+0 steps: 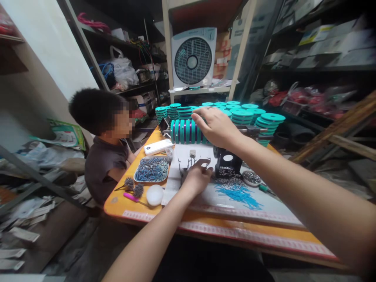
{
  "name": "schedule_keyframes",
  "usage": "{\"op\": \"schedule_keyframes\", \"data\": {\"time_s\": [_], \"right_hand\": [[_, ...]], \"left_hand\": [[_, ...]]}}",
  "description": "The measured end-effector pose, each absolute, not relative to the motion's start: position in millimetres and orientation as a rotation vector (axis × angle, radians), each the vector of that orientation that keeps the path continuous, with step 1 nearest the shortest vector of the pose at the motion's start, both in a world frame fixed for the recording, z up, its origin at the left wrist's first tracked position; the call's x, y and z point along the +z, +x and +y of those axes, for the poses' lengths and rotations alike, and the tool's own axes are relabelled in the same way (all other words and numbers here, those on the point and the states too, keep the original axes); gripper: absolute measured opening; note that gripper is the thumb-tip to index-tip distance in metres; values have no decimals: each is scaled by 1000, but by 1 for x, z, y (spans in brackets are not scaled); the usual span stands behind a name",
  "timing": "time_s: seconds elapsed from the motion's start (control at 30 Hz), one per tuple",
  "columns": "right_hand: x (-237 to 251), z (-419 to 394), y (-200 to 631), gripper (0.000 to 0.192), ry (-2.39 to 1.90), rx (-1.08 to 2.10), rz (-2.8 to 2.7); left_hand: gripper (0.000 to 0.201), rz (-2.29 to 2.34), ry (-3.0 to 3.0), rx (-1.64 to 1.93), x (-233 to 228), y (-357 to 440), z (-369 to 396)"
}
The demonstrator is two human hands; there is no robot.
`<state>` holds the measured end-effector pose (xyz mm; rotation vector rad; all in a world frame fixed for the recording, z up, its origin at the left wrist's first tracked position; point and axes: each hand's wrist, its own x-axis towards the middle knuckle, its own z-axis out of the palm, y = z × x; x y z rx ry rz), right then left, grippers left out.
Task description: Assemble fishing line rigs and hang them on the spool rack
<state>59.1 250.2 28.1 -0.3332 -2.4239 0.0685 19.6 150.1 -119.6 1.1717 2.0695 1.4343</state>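
Observation:
My right hand (219, 125) lies over a row of teal spools (183, 131) set side by side on a horizontal spindle. Its fingers are stretched out and the thumb stands apart, touching or just above the spools. Lower down, my left hand (196, 178) is palm down among thin upright dark pins (179, 162) on the white board. Its thumb and forefinger are bent with a gap between them, and nothing shows in it; the other fingers are hidden. A small pale cylinder (192, 153) is just beyond it. To its right stands a black metal bracket (227, 168).
Stacks of teal spools (272, 121) fill the table's back. A tray of screws (151, 170), a white round lid (154, 195) and a pink-handled tool (131, 197) lie left. Blue strips (239, 196) and a dish of metal parts (252, 177) lie right. A person (102, 145) sits left.

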Motion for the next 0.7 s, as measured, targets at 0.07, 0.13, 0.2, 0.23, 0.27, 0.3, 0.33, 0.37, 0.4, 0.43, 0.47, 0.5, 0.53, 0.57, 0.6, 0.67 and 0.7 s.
{"op": "schedule_keyframes", "data": {"time_s": [0.07, 0.13, 0.2, 0.23, 0.27, 0.3, 0.33, 0.37, 0.4, 0.43, 0.47, 0.5, 0.53, 0.57, 0.6, 0.67, 0.7], "right_hand": [[29, 248, 73, 51, -312, 90, -2340], [29, 246, 93, 53, -306, 112, -2254], [26, 243, 117, 52, -310, 135, -2181], [22, 241, 130, 51, -322, 155, -2150], [17, 239, 142, 47, -340, 183, -2120], [10, 236, 154, 43, -365, 233, -2095], [3, 234, 164, 39, -392, 290, -2089], [-6, 230, 172, 35, -412, 345, -2097], [-15, 227, 179, 32, -428, 411, -2128], [-25, 222, 184, 31, -439, 487, -2176], [-35, 218, 186, 32, -444, 574, -2238], [-45, 213, 186, 33, -444, 670, -2303], [-55, 208, 184, 35, -439, 764, -2361], [-64, 204, 180, 38, -429, 845, -2408], [-72, 200, 175, 42, -416, 911, -2438], [-84, 194, 165, 52, -394, 1016, -2466], [-87, 193, 161, 53, -391, 1057, -2465]], "left_hand": [[22, 2129, 1221, 1409, -117, 18, 153], [16, 2162, 1289, 1389, -115, 18, 151], [14, 2171, 1356, 1378, -113, 19, 145], [15, 2168, 1381, 1377, -112, 19, 141], [17, 2162, 1396, 1383, -112, 20, 136], [18, 2152, 1405, 1395, -112, 20, 130], [20, 2137, 1404, 1414, -111, 20, 125], [22, 2116, 1395, 1439, -111, 19, 119], [25, 2088, 1379, 1470, -111, 19, 115], [29, 2055, 1357, 1504, -111, 19, 110], [32, 2015, 1334, 1536, -110, 18, 107], [36, 1969, 1311, 1565, -108, 18, 104], [38, 1917, 1292, 1590, -106, 18, 103], [40, 1859, 1276, 1611, -103, 19, 101], [41, 1795, 1262, 1627, -100, 20, 100], [44, 1666, 1229, 1657, -92, 24, 96], [45, 1606, 1211, 1672, -87, 26, 95]]}}
